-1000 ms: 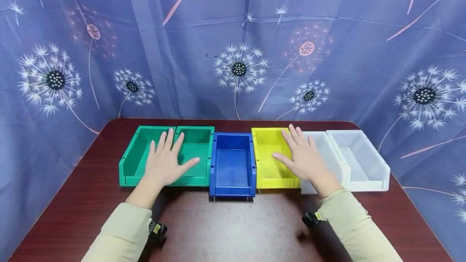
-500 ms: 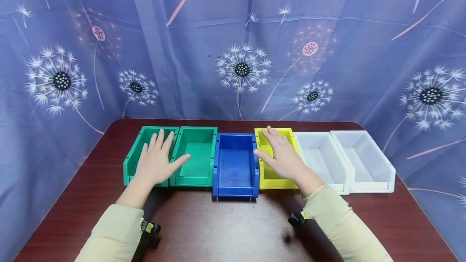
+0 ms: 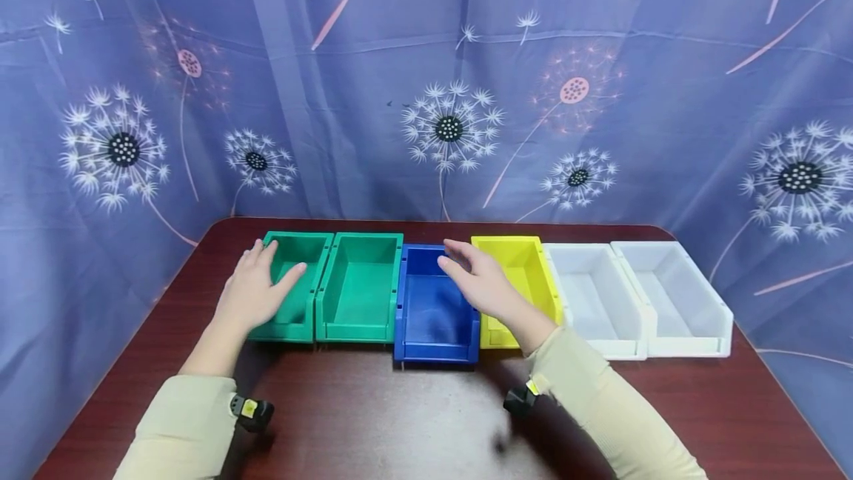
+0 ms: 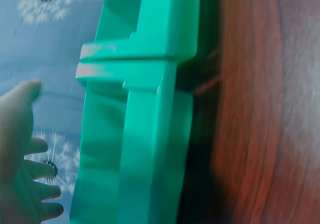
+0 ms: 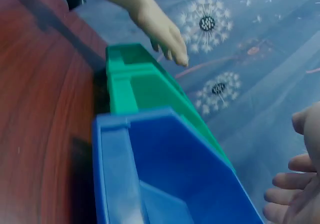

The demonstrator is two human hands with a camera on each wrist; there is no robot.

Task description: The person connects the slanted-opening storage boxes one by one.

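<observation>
Left hand [image 3: 252, 291] has shifted left, off the inner green bin [image 3: 360, 295], now above the outer green bin [image 3: 296, 306], near its left side. Right hand [image 3: 483, 284] also went left, from yellow/white to over the blue bin [image 3: 435, 310] and yellow bin [image 3: 521, 265]. Thumbs apart from fingers on both, nothing gripped. Bins sit side by side on the tabletop [image 3: 373, 421]; near white bin [image 3: 589, 295] and far white bin [image 3: 673, 295] at right end.
</observation>
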